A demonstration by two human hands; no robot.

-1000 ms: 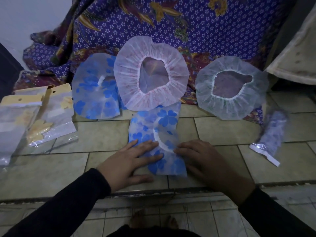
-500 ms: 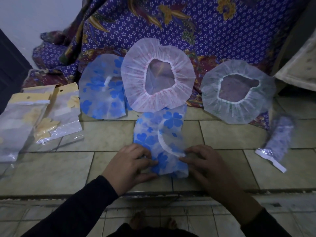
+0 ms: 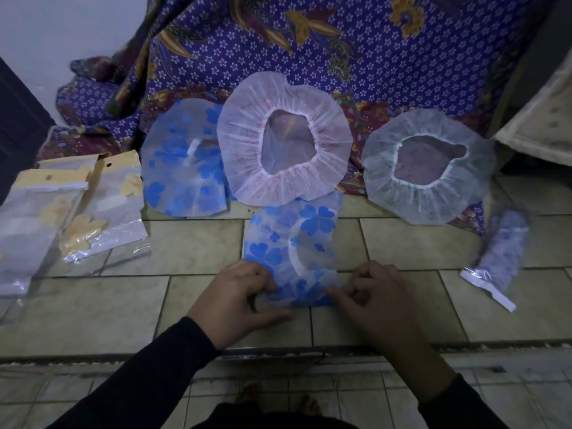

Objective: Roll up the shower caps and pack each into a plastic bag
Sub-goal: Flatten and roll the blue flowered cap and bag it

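Bags [image 3: 105, 209] of clear plastic with yellow header cards lie overlapping on the tiled floor [image 3: 93, 305] at my far left. Just right of them a blue-flowered cap [image 3: 182, 168] is spread flat, its far edge on the purple batik cloth [image 3: 402, 72]. The pink cap [image 3: 284, 137] comes next, opening upward, and overlaps the blue one's right edge.

Directly below the pink cap, and tucked slightly under it at the far end, lies the folded blue-flowered cap [image 3: 291, 249], a long strip running away from me on the tiles. My left hand [image 3: 235, 301] grips its near left corner: the fingers are curled down onto the plastic and the thumb stretches along the floor under the near edge. My right hand [image 3: 380, 301] takes the near right corner, fingers bent tightly, the fingertips pinching the plastic. The 2 hands sit level with each other, with the strip's near end between them.

Farther right the pale green-tinted cap [image 3: 427, 165] lies open, half on the cloth and half on the tiles. At the far right a rolled cap in its bag [image 3: 501, 252] lies on the floor, well apart from my hands, its white flap pointing toward me.
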